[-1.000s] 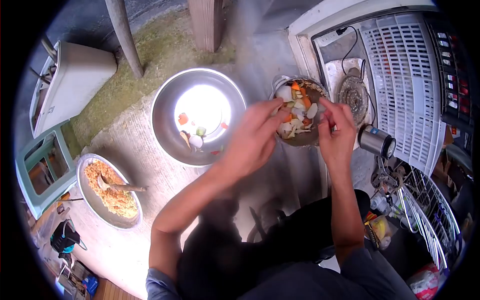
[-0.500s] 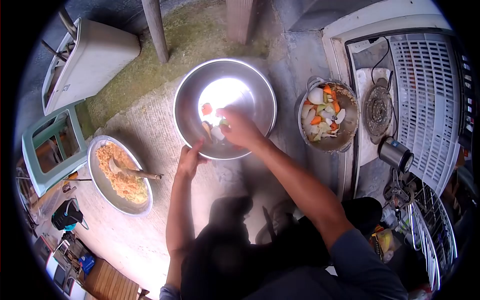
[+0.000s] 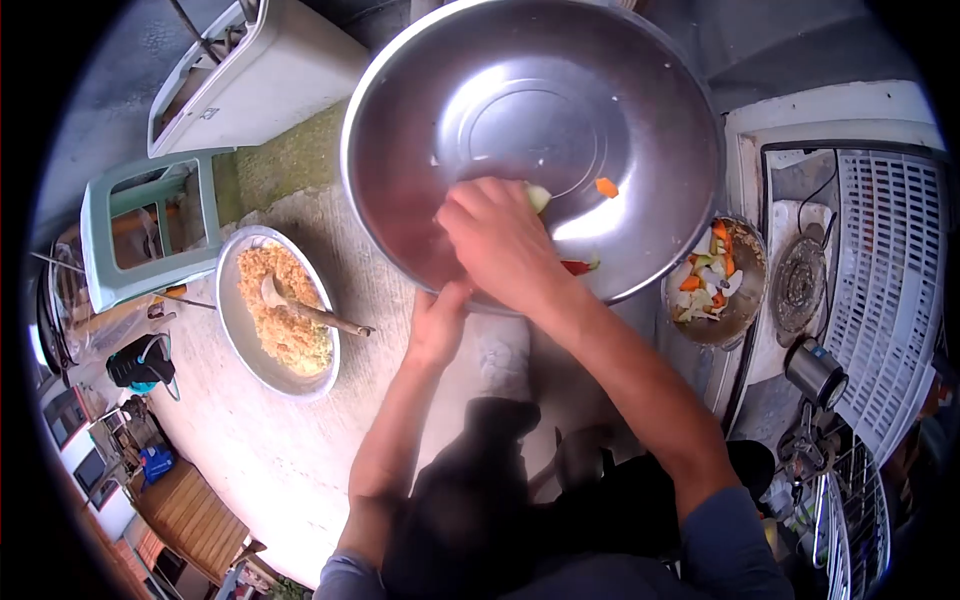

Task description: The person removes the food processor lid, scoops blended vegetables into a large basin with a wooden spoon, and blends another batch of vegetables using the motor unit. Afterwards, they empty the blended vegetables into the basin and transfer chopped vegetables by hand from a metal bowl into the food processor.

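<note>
A large steel basin (image 3: 540, 110) is raised and tilted in front of me. My left hand (image 3: 440, 325) grips its near rim, thumb on the edge. My right hand (image 3: 500, 235) reaches inside near the left wall, fingers curled downward, so whatever they hold is hidden. A pale green vegetable piece (image 3: 538, 197) shows just beside its knuckles. To the right, an orange carrot piece (image 3: 607, 187) lies on the basin's floor. A red piece with a green end (image 3: 578, 267) is partly covered by my right wrist.
On the left, a metal bowl (image 3: 228, 290) of orange grated food (image 3: 275, 315) holds a wooden-handled spoon (image 3: 320, 315). A pot (image 3: 755, 270) of cut vegetables (image 3: 705, 280) stands right, near a burner (image 3: 800, 285) and a white plastic rack (image 3: 885, 270). A green-framed stool (image 3: 100, 240) is farther left.
The basin has come up off the floor, closer to me, and tilted. My right hand has shifted toward its left side. The vegetable pieces inside have changed places.
</note>
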Demonstrator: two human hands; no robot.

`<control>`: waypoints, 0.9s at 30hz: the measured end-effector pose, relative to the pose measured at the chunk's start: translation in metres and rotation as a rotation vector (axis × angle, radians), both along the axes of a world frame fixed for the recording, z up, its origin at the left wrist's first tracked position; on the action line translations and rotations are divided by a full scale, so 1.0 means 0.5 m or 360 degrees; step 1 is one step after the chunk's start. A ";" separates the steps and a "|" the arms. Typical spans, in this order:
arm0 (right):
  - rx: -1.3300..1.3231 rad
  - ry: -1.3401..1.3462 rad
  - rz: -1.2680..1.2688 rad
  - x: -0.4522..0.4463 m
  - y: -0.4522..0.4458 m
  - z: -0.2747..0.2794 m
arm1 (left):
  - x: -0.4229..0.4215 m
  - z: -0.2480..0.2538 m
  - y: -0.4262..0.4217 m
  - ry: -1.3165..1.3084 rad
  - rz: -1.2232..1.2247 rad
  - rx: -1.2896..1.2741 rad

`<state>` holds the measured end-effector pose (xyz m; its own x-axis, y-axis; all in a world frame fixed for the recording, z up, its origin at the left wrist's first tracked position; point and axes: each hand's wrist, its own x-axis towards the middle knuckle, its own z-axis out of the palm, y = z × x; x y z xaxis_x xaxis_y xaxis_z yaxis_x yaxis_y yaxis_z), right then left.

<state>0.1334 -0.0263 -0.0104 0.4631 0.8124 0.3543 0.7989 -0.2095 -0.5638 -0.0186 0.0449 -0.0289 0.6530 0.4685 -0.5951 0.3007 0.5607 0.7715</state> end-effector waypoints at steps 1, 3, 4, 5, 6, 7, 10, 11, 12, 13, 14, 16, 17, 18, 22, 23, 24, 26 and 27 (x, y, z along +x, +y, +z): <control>-0.0008 -0.0031 0.0031 0.013 -0.026 0.020 | 0.018 0.018 -0.011 -0.0110 -0.0013 -0.0067; -0.0098 -0.0057 0.0080 0.048 -0.084 0.077 | 0.052 0.063 -0.031 -0.0216 -0.0112 -0.0058; -0.0176 -0.0054 0.0098 0.065 -0.115 0.104 | 0.068 0.075 -0.041 -0.0251 -0.0180 -0.0068; -0.0247 -0.0103 0.0062 0.076 -0.144 0.124 | 0.087 0.093 -0.053 -0.0351 -0.0168 -0.0007; -0.0313 -0.0153 0.0029 0.086 -0.172 0.145 | 0.105 0.103 -0.058 -0.0360 -0.0299 0.0112; -0.0435 -0.0141 -0.0015 0.094 -0.201 0.171 | 0.121 0.112 -0.058 -0.0360 -0.0422 0.0241; -0.0502 -0.0166 -0.0085 0.119 -0.270 0.212 | 0.166 0.145 -0.080 -0.0433 -0.0592 0.0407; -0.0460 -0.0144 -0.0198 0.123 -0.291 0.219 | 0.182 0.143 -0.095 -0.0532 -0.0579 0.0458; -0.0364 -0.0202 -0.0303 0.132 -0.294 0.223 | 0.196 0.140 -0.110 -0.0631 -0.0569 0.0506; -0.0276 -0.0256 -0.0414 0.139 -0.299 0.227 | 0.205 0.142 -0.123 -0.0654 -0.0527 0.0511; -0.0196 -0.0313 -0.0538 0.143 -0.307 0.231 | 0.214 0.144 -0.140 -0.0682 -0.0497 0.0506; -0.0213 -0.0192 -0.0667 0.152 -0.329 0.224 | 0.233 0.153 -0.160 -0.0732 -0.0608 0.0466; -0.0204 -0.0101 -0.0725 0.149 -0.335 0.223 | 0.237 0.154 -0.155 -0.0765 -0.0741 0.0425; -0.0165 0.0014 -0.0742 0.147 -0.348 0.208 | 0.235 0.133 -0.164 -0.0561 -0.0836 0.0260; -0.0139 -0.0155 -0.0761 0.140 -0.366 0.183 | 0.248 0.157 -0.192 -0.0685 -0.0787 0.0274; -0.0124 -0.0212 -0.0786 0.142 -0.369 0.179 | 0.254 0.155 -0.203 -0.0738 -0.0763 0.0342; -0.0104 -0.0259 -0.0805 0.144 -0.370 0.173 | 0.257 0.150 -0.211 -0.0780 -0.0735 0.0414; -0.0104 -0.0313 -0.0831 0.147 -0.382 0.165 | 0.265 0.143 -0.221 -0.0821 -0.0734 0.0495; -0.0129 -0.0325 -0.0834 0.150 -0.393 0.161 | 0.271 0.142 -0.226 -0.0845 -0.0729 0.0534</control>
<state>0.2082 -0.2229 0.0703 0.7403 0.5208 0.4251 0.6677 -0.6433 -0.3745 0.1167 -0.0679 0.0421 0.9829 0.1828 -0.0226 -0.0109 0.1806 0.9835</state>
